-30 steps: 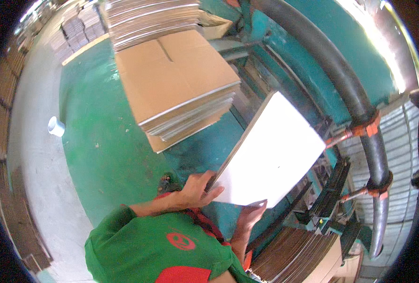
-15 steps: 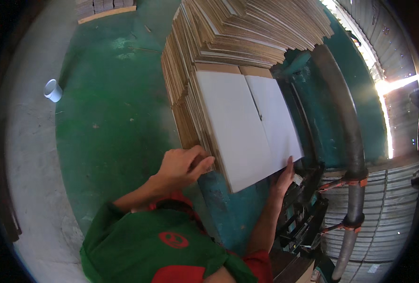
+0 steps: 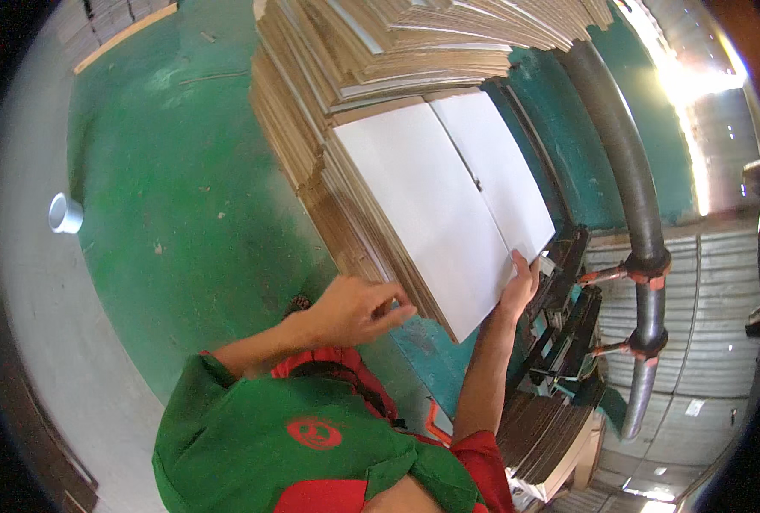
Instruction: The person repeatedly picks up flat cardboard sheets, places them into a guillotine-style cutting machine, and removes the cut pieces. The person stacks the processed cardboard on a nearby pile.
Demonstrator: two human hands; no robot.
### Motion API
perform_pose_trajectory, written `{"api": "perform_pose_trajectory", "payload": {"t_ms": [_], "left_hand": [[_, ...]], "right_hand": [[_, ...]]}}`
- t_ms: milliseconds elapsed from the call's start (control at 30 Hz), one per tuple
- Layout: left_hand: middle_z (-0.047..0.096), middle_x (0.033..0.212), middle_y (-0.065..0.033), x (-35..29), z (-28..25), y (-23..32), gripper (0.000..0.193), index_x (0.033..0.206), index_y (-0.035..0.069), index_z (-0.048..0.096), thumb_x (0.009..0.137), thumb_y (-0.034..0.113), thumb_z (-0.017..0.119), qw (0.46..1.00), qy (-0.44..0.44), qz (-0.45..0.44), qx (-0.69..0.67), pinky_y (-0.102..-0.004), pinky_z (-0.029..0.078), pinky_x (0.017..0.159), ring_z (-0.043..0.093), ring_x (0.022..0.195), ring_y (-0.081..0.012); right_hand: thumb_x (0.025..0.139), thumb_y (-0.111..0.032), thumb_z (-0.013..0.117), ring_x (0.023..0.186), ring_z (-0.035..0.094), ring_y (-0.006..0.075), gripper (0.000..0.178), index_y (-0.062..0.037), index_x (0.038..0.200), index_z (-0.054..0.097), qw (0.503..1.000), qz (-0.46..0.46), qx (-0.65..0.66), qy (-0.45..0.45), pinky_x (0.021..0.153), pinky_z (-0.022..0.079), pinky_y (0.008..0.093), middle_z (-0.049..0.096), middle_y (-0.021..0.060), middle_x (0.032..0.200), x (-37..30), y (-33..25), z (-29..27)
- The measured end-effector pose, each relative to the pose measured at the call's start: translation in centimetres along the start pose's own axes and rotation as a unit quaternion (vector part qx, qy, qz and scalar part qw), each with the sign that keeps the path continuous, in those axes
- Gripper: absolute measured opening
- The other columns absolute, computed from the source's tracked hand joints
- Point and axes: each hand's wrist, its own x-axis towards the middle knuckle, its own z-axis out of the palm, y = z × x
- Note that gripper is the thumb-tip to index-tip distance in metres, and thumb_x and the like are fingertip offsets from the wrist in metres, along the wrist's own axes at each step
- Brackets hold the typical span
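A flattened cardboard box (image 3: 431, 197), white on top with a slit between its flaps, lies uppermost on a stack of flattened cardboard (image 3: 358, 231). My right hand (image 3: 519, 289) grips its near right edge, thumb on the white face and the other fingers hidden underneath. By the near left edge of the stack is my left hand (image 3: 354, 312). Its fingers are loosely bent, with a gap between thumb and forefinger and nothing visible in them.
More flattened cardboard (image 3: 397, 51) is fanned out in layers at the far end. A thick dark pipe (image 3: 615, 137) runs down the right side, beside black machine parts (image 3: 559, 333). Brown sheets (image 3: 551, 436) are piled at lower right. A white cup (image 3: 66, 214) stands on the floor at left.
The view has shifted and turned, and the stack appears more slanted. My left hand has come slightly away from the stack's side. My right thumb reaches further onto the white face.
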Motion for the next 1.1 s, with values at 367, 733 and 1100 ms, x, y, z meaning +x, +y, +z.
{"api": "perform_pose_trajectory", "payload": {"t_ms": [367,733,1100], "left_hand": [[0.064,0.064,-0.0098,-3.8,1.8,-5.1,0.016,0.091,0.004,0.065,0.091,0.02,0.063,0.987,-0.02,-0.136,-0.088,-0.0313,0.051,0.054,0.063,0.054,-0.0199],[0.062,0.061,-0.0063,1.2,9.6,-2.2,0.016,0.089,0.002,0.064,0.092,0.018,0.062,0.949,-0.312,0.006,-0.052,-0.027,0.049,0.053,0.063,0.056,-0.0127],[0.055,0.059,-0.0008,0.6,31.5,11.8,0.016,0.105,0.004,0.059,0.094,0.015,0.06,0.815,-0.554,0.114,-0.125,-0.0236,0.042,0.05,0.055,0.053,-0.0071]], "right_hand": [[0.087,-0.006,0.057,0.132,0.036,0.0263,0.072,0.0085,0.146,0.019,0.985,-0.067,-0.142,0.065,0.109,0.029,0.0328,0.035,0.02,0.146,-0.5,-1.2,2.7],[0.094,-0.027,0.06,0.091,0.063,0.0194,0.073,-0.0026,0.149,0.018,0.995,0.09,0.029,0.013,0.081,0.05,0.0339,0.063,0.0134,0.121,-12.8,11.7,-17.6],[0.077,-0.033,0.062,0.068,0.065,0.0367,0.035,0.0026,0.077,0.063,0.722,0.53,-0.266,0.355,0.061,0.049,0.0483,0.065,0.0198,0.068,-63.1,39.7,-33.1]]}}
